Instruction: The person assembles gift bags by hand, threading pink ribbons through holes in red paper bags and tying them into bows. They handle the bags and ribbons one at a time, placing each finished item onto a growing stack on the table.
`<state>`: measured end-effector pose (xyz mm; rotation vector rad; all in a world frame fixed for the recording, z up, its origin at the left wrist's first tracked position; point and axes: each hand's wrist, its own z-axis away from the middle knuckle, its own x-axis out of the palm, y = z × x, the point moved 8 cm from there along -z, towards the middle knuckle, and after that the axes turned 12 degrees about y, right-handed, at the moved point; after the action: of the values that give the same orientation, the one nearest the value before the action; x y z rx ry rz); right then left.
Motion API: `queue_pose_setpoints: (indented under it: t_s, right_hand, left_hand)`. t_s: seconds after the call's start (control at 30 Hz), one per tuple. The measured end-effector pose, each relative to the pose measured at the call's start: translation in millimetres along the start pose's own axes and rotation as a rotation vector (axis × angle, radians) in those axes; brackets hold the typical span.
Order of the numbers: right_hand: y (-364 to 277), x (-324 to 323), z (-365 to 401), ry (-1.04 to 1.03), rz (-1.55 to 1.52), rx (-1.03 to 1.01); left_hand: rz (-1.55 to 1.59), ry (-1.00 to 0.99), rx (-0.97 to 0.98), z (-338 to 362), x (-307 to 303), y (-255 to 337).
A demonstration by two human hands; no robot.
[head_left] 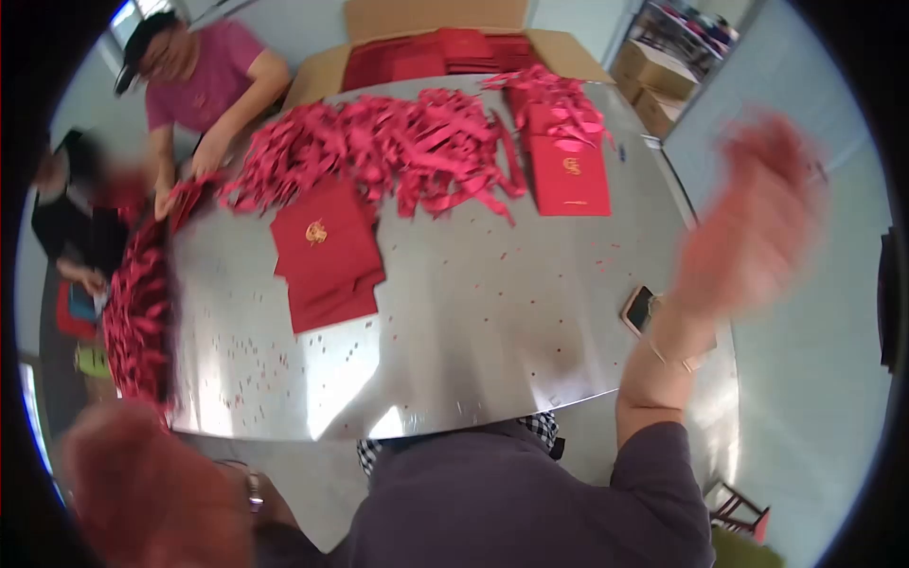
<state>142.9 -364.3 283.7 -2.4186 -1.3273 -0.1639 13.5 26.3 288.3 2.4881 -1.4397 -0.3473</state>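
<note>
Steel table [492,322] fills the centre of the view. The hands are well apart and both are clear of its surface. The right hand [757,222] is raised at 3 o'clock. The left hand [142,483] is low at 7 o'clock, below the table edge. Both are blurred. No object shows in either, and whether the fingers are spread or curled cannot be told.

Nearest items:
- Phone [639,308]: at the table's 3 o'clock rim, just beside the right wrist.
- Ribbon row [137,312]: along the 9 o'clock edge, above the left hand.
- Envelope stack [327,256]: left of centre, fanned, apart from both hands.
- Ribbon pile [398,142]: at 12 o'clock, touching the far edge of the envelope stack.
- Second stack [568,175]: at 1 o'clock, with ribbons lying on it.

Probable faults:
1. Phone knocked off. The right forearm is close to it, so a downward sweep would likely push it over the rim.
2. Ribbon row dragged. A left hand rising at the edge could snag loops and pull them to the floor.
3. Envelope stack sliding. Polished steel probably gives little grip, so a sideways push may spread the fanned envelopes further.
4. Collision. A co-worker [204,80] has hands in the ribbons at 10 o'clock, and a reach there risks contact or tangling.
</note>
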Motion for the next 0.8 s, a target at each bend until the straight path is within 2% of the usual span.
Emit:
queue_pose_setpoints:
  t_s: [0.03, 0.07, 0.1, 0.13, 0.23, 0.47, 0.53, 0.67, 0.73, 0.77, 0.8]
  right_hand:
    - [-27, -30, -26, -0.006, 0.278, -0.06]
    - [-28, -22, -22, -0.032, 0.253, -0.048]
    - [-31, -57, -27, -0.054, 0.217, -0.026]
    - [-32, -107, -39, -0.066, 0.188, -0.009]
    - [-35, -135, -52, -0.122, 0.097, 0.026]
    - [-35, -116, -39, -0.14, -0.058, 0.122]
    - [-28, -139, -46, -0.159, -0.088, 0.167]
    - [14, -291, -79, -0.117, -0.175, 0.216]
    - [10, -281, -66, -0.103, -0.214, 0.232]
    - [40, -383, -93, -0.085, -0.231, 0.238]
    - [35, -370, -82, -0.07, -0.246, 0.233]
  left_hand:
    - [0.26, 0.141, 0.103, -5, -28, 11]
    - [-0.102, 0.016, 0.155, -23, 35, 53]
    - [-0.195, -0.178, 0.094, -40, 43, 68]
    - [-0.211, -0.175, 0.082, -36, 35, 60]
    - [-0.205, -0.112, 0.029, -25, 19, 63]
    - [-0.144, -0.036, 0.002, -14, -7, 68]
    - [-0.122, -0.024, -0.029, -8, -12, 66]
    - [-0.08, -0.005, 0.003, -10, -17, 63]
    - [-0.051, 0.013, 0.015, -9, -18, 57]
    - [-0.032, 0.014, 0.03, -13, -19, 53]
    - [-0.006, 0.023, 0.047, -14, -19, 47]
